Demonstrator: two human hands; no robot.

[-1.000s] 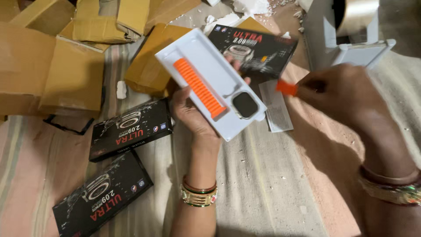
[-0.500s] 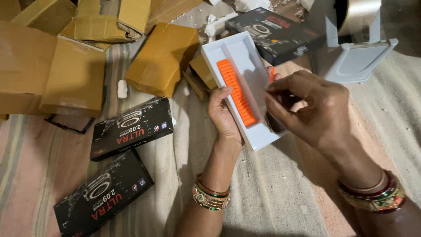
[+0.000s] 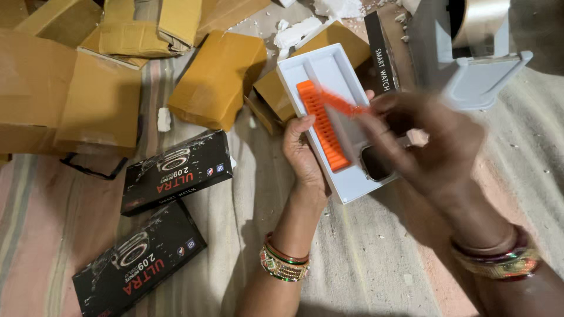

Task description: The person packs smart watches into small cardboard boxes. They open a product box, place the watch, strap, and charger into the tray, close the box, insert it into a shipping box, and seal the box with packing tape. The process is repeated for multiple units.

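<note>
Above the striped cloth (image 3: 364, 258), left hand (image 3: 302, 155) gripping a white tray (image 3: 329, 76) from below, tilted for a good look. Right hand (image 3: 429, 147), blurred, pinching an orange strap (image 3: 343, 105) over it. Nearby, black boxes (image 3: 176, 171) and brown cartons (image 3: 218, 79).

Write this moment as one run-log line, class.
left hand: holds white tray | right hand: blurred, pinching small orange strap piece over tray | long orange strap: in tray

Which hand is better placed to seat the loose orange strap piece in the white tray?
Right. The right hand hovers over the white tray with the orange strap piece in its grip; the left hand is holding the tray's edge.
</note>
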